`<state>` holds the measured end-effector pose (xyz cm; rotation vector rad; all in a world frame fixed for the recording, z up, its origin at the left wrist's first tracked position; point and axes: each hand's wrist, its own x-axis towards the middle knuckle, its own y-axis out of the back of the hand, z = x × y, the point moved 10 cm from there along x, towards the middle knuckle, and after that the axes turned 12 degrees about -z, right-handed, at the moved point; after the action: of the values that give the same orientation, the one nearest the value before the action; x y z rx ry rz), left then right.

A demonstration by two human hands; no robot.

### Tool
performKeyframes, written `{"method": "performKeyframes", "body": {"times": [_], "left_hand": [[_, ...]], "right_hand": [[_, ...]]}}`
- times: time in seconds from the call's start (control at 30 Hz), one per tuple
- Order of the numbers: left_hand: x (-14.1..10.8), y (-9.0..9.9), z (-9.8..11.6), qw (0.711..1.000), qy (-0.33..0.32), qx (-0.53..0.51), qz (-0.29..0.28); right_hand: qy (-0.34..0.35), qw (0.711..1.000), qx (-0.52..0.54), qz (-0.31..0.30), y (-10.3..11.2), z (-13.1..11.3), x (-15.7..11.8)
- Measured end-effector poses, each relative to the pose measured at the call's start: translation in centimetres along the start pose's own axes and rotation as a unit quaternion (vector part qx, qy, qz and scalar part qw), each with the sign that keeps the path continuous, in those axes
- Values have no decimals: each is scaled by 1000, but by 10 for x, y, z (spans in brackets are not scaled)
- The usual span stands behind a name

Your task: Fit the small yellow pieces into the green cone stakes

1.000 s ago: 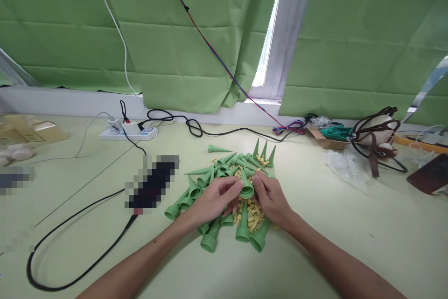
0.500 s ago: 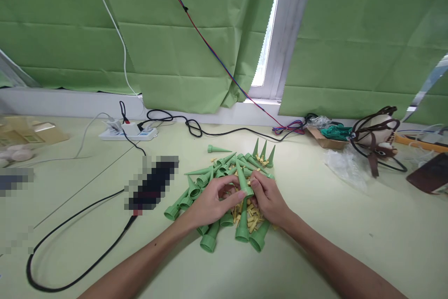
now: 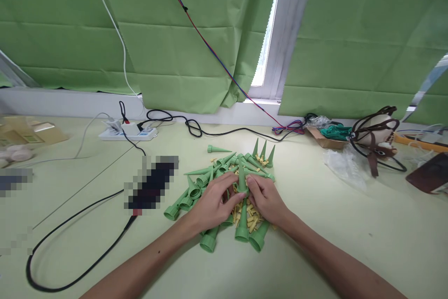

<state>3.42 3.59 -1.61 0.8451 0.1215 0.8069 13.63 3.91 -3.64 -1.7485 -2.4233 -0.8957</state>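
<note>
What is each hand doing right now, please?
Left hand: holding a green plastic cone.
Right hand: fingers curled beside the cone's base; any grip is hidden.

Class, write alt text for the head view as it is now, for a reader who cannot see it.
Two bare hands, left and right, hold a green cone over a heap of similar cones and small yellow pieces on a pale table.

Seemingly a makeshift workroom: green cones [image 3: 241, 228] heaped on a table [image 3: 315, 261], power strip [image 3: 129, 134] at eleven o'clock, curtained window [image 3: 275, 38] at twelve.
</note>
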Motion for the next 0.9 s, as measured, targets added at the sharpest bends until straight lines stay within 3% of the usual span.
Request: {"method": "performKeyframes", "body": {"times": [0.47, 0.7, 0.9], "left_hand": [[-6, -3, 16, 992, -106, 72, 11], [-4, 5, 14, 996, -63, 48, 41], [-3, 13, 16, 996, -63, 13, 60]], "right_hand": [[-34, 999, 23, 21, 3, 2, 0], [-28, 999, 26, 25, 3, 0, 0], [-14, 1000, 20, -10, -2, -6, 0]]}}
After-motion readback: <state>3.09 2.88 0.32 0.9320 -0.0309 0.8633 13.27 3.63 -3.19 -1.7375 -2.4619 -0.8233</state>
